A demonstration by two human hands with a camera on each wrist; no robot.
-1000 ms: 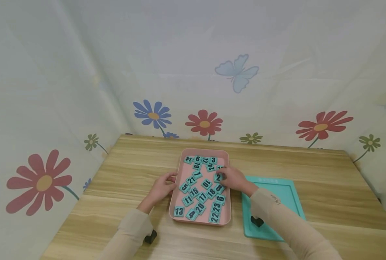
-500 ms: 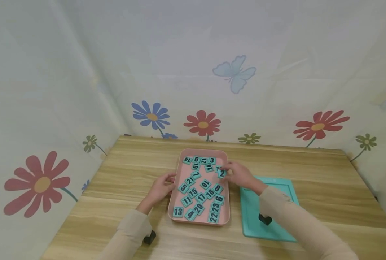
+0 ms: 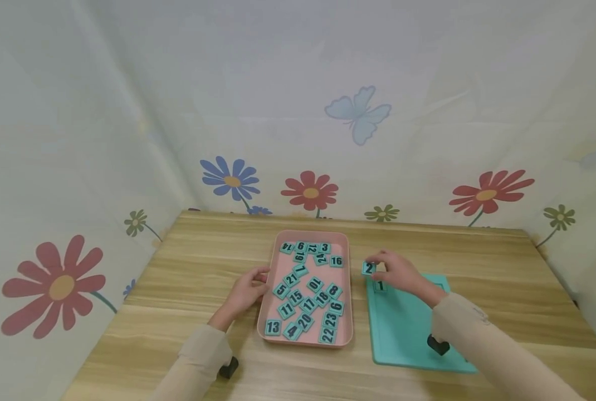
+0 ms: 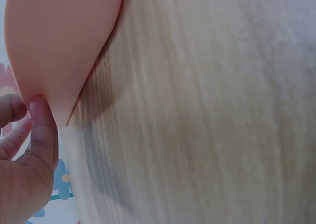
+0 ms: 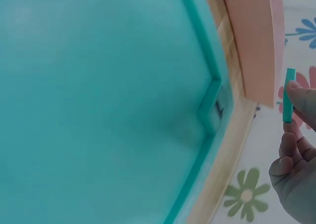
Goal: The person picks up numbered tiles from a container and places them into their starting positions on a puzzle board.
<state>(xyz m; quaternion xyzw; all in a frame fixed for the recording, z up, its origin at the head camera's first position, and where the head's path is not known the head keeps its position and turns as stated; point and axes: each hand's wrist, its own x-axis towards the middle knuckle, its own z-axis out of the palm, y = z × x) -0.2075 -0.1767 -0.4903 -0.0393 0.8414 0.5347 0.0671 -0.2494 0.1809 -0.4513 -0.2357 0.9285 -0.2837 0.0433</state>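
My right hand (image 3: pixel 398 273) pinches a teal square number tile (image 3: pixel 369 268) marked 2, held above the far left corner of the teal puzzle board (image 3: pixel 403 328). In the right wrist view the tile (image 5: pixel 289 95) shows edge-on between thumb and fingers. A tile marked 1 (image 3: pixel 380 285) lies in the board's far left corner, just below the raised one. On the left, my left hand (image 3: pixel 247 289) grips the left edge of the pink tray (image 3: pixel 350 278); in the left wrist view its thumb (image 4: pixel 43 127) presses the outer wall (image 4: pixel 64 41).
Several loose number tiles lie scattered in the tray at varied angles, among them 16 (image 3: pixel 336 261), 13 (image 3: pixel 273 327) and 22 (image 3: pixel 328 335). Tray and board stand side by side on a wooden table (image 3: pixel 203 239). Behind hangs a flower-printed cloth (image 3: pixel 258 111).
My right hand has carried the 2 tile out of the tray, rightward to over the board's corner. This uncovers the 16 tile and the 1 tile. The left hand stays at the tray's edge.
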